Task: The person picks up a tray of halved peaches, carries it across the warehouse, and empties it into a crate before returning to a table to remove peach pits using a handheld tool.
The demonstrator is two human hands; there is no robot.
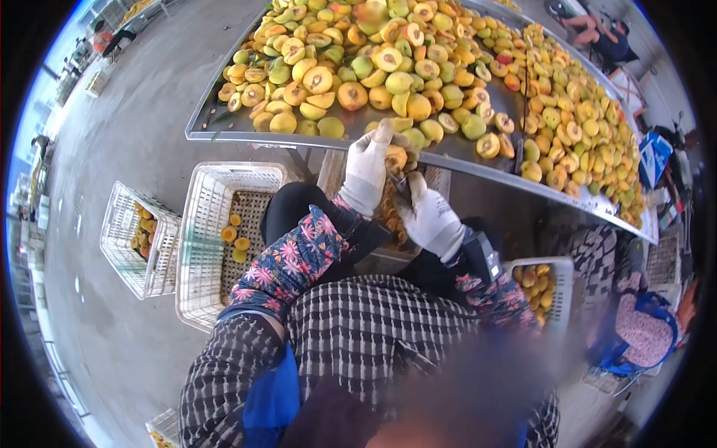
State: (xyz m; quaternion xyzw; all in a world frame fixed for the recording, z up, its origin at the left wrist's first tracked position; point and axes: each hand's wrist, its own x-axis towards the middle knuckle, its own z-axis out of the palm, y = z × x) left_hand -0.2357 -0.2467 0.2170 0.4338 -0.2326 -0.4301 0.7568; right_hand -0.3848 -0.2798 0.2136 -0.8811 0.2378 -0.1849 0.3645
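In a white glove, my left hand [364, 178] is closed around a peach half [396, 158] just below the table's near edge. My right hand [433, 222], gloved too, grips a small metal tool [401, 184] whose tip meets the underside of that fruit. The tool's exact kind is partly hidden by the fingers. Beyond both hands, a metal-rimmed table [246, 139] bears a heap of halved yellow-green peaches [351, 94], many with the stone still in. Beneath my hands is a crate [332, 166] with orange-brown scraps inside, mostly covered by my hands and arms.
A large white crate [187, 246] with several peach halves [241, 243] stands left of my knees; a smaller crate [159, 257] is beside it. Another fruit-filled crate [562, 295] is at my right. A seated person [646, 328] is at far right; others sit farther off.
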